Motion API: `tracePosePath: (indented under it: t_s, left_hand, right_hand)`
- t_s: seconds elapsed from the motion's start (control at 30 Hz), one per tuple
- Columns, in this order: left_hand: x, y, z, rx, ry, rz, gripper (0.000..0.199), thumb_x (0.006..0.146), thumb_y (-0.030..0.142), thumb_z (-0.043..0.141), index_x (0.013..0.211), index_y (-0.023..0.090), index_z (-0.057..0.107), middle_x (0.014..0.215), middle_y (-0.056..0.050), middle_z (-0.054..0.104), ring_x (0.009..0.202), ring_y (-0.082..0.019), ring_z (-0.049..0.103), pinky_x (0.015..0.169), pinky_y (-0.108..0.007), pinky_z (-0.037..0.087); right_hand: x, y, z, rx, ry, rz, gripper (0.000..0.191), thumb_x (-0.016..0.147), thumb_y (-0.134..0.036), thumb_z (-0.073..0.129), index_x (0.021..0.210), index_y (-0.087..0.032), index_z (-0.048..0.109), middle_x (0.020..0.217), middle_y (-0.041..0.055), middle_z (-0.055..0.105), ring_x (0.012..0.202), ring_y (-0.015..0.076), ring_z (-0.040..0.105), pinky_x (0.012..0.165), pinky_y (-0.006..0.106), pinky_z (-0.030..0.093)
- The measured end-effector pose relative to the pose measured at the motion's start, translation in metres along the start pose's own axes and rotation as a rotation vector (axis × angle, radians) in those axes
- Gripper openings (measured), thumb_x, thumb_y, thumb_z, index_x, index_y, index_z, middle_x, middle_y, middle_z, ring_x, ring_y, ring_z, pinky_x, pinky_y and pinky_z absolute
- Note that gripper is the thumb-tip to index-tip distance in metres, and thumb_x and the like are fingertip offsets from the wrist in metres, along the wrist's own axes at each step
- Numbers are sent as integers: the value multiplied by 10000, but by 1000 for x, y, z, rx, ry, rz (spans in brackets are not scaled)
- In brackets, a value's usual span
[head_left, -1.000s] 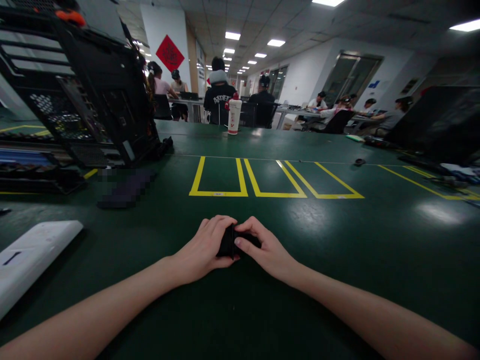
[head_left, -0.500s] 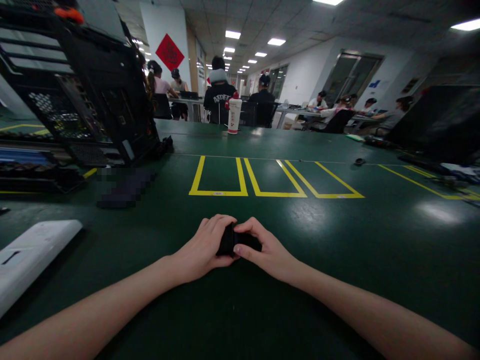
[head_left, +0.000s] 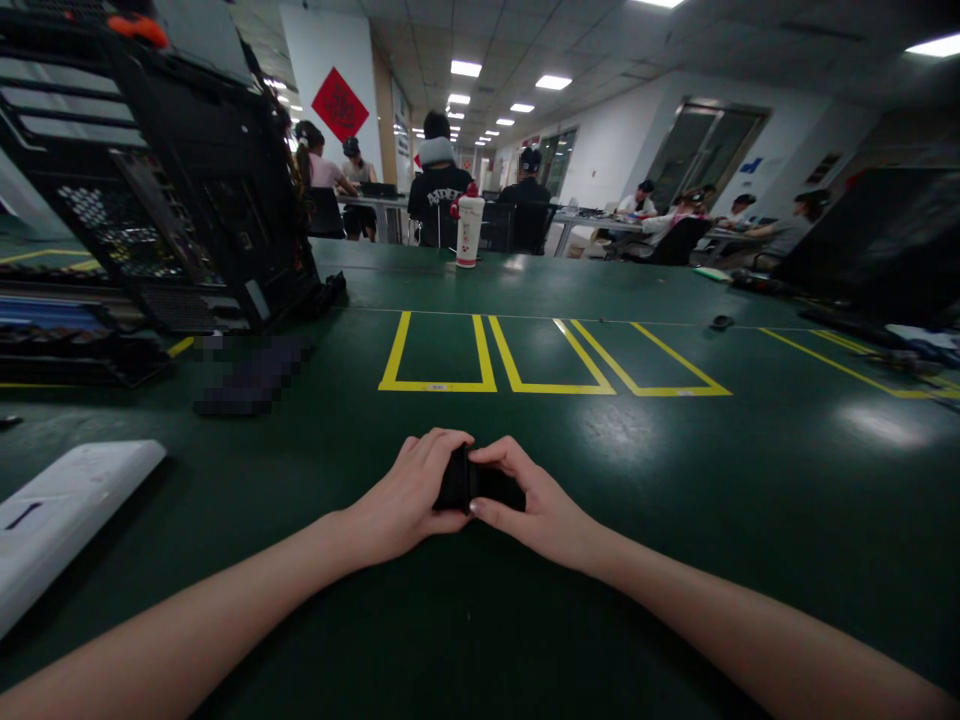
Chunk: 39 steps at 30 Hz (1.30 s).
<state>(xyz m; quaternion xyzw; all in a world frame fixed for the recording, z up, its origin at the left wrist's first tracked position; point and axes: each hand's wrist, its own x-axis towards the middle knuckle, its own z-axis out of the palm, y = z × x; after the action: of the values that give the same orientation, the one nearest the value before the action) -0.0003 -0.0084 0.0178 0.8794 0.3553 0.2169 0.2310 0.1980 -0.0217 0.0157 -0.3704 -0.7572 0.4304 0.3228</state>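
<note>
The left hand [head_left: 416,492] and the right hand [head_left: 541,508], two in total, both pinch one black object [head_left: 495,487] between thumb and fingers at the near part of one green desk [head_left: 469,640], short of three yellow tape outlines [head_left: 562,389] in a row and one white tumbler [head_left: 468,232] standing beyond them.

No text can be read with certainty. Pale capitals cross the back of a black shirt [head_left: 431,208], too blurred to spell out. The writing on the red diamond [head_left: 340,105] and the red print on the white cup [head_left: 468,230] are illegible; labels [head_left: 437,387] on the yellow tape [head_left: 555,389] are too small.
</note>
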Motion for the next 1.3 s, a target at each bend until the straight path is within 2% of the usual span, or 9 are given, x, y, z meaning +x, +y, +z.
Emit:
tracePosePath:
  t_s: [0.17,0.37,0.53,0.63,0.73,0.87,1.07,1.17,1.3]
  left_hand:
    - [0,0,-1,-16,11,20,528,788,221,634,1212,252,321,1166,-82,465,992,-267,494,804,-414,425]
    - [0,1,-1,-12,5,8,538,779,214,635,1211,253,318,1167,-81,466,991,-268,495,796,-414,430]
    - [0,0,0,-2,11,-7,560,760,185,644,1213,259,323,1178,-81,466,986,-266,502,787,-406,435]
    - [1,0,0,1,18,1,542,771,216,640,1213,252,329,1168,-84,472,979,-266,506,792,-409,430]
    - [1,0,1,11,34,27,537,776,228,641,1210,244,327,1160,-84,476,991,-266,501,811,-415,422]
    - [2,0,2,16,40,37,545,767,215,649,1207,238,328,1150,-78,481,995,-266,499,812,-412,427]
    - [0,0,0,6,0,-5,562,770,175,635,1219,253,305,1185,-85,450,990,-264,485,797,-412,428]
    - [1,1,-1,4,-8,-7,547,781,200,635,1217,240,307,1179,-85,451,987,-259,484,799,-406,431]
    - [2,2,0,7,14,12,533,784,215,637,1210,241,318,1163,-80,465,998,-267,488,812,-418,429]
  right_hand:
    - [2,1,3,74,27,57,171,853,-258,548,1012,-240,486,992,9,527,931,168,554,801,347,487]
    - [3,1,3,81,6,55,286,849,-215,556,1117,-222,455,1082,30,545,1056,172,523,948,385,418]
    - [1,4,0,67,-8,7,307,798,-210,622,1067,-238,476,1021,10,521,968,171,539,859,362,461]
    - [2,5,1,105,8,35,209,840,-259,568,1033,-241,489,1000,11,525,947,171,547,823,358,477]
    - [4,4,3,125,27,52,173,856,-257,545,1017,-234,488,1008,15,543,984,173,547,871,375,463]
    - [5,4,3,126,27,63,265,845,-229,559,1094,-221,468,1070,34,545,1054,178,526,952,398,416]
    - [1,4,-1,67,-10,6,321,784,-214,634,1065,-237,480,1005,10,506,961,179,537,859,376,458]
    - [1,4,0,93,5,25,249,815,-252,599,1039,-243,491,997,10,503,953,179,539,837,375,467]
    - [3,3,2,133,28,60,223,839,-233,570,1042,-241,478,1041,17,531,1010,177,536,893,386,447]
